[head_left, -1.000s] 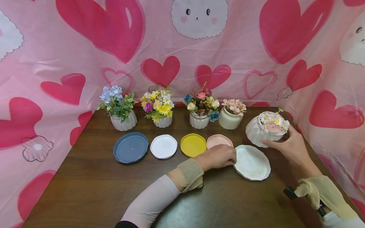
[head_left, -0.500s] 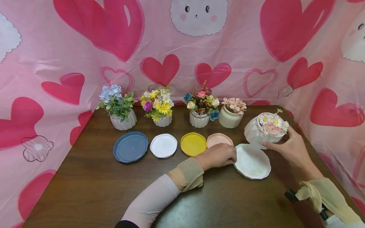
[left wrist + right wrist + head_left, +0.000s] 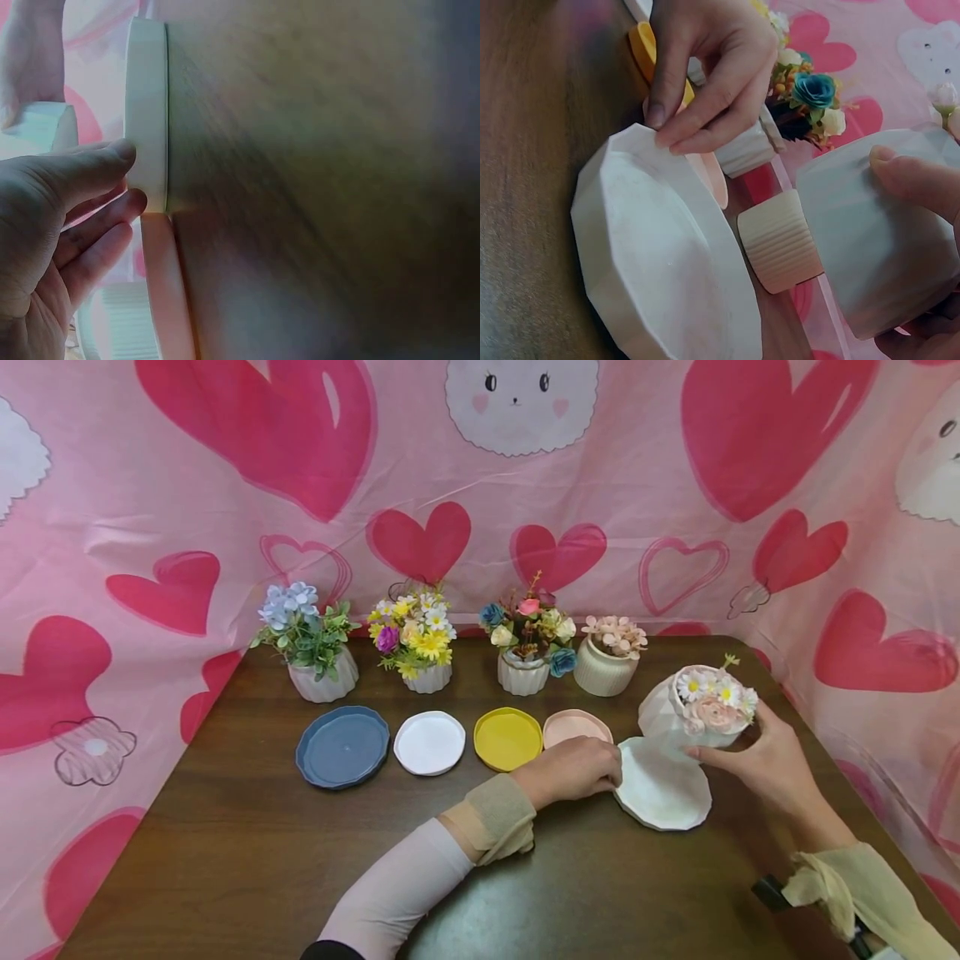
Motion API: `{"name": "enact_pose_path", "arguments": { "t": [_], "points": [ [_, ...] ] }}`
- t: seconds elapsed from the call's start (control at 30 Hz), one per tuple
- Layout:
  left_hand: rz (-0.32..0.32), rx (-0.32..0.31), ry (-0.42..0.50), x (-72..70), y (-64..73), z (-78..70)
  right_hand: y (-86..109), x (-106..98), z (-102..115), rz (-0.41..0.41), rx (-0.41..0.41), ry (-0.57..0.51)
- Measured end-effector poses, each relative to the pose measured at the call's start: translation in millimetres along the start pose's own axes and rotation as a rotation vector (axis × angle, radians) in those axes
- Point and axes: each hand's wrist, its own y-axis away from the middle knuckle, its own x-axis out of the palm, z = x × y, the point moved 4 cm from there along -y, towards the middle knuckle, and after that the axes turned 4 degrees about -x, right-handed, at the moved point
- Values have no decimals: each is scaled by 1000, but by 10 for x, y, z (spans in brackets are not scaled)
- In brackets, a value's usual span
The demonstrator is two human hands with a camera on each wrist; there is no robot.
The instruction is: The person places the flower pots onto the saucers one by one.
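Observation:
My right hand (image 3: 776, 768) grips a white faceted flowerpot (image 3: 660, 712) from its right side, thumb in front. The pot leans to the right, with daisies and a pink bloom (image 3: 712, 712) at its mouth. Its lower part overlaps the far rim of a large white saucer (image 3: 663, 793) in the head view; the right wrist view shows the pot (image 3: 877, 232) raised apart from that saucer (image 3: 667, 247). My left hand (image 3: 573, 768) pinches the saucer's left rim between thumb and fingers, as the left wrist view also shows at the saucer's edge (image 3: 146, 112).
Left of the white saucer lie a pink saucer (image 3: 576, 727), a yellow one (image 3: 507, 740), a small white one (image 3: 430, 743) and a blue one (image 3: 343, 747). Behind them stand several potted flowers, including a cream ribbed pot (image 3: 605, 668). A pink curtain (image 3: 465, 485) backs the table (image 3: 247, 860).
My right hand has brought the flowerpot slightly left and nearer, so it overlaps more of the saucer's far rim. The left hand keeps its place on the saucer.

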Motion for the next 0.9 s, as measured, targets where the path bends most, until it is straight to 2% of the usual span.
{"name": "enact_pose_path", "arguments": {
  "t": [0.2, 0.43, 0.7, 0.9],
  "points": [
    [-2, -2, 7, 21, -9, 2, 57, 27, 17, -33, -34, -33],
    [-12, -9, 14, 13, -3, 10, 132, 64, 15, -8, -59, -25],
    [-21, 0, 3, -11, 12, 0, 197, 121, 3, -10, -64, -96],
    [-25, 16, -11, -4, 24, -8, 243, 142, -25, -12, -78, -86]
  ]
}}
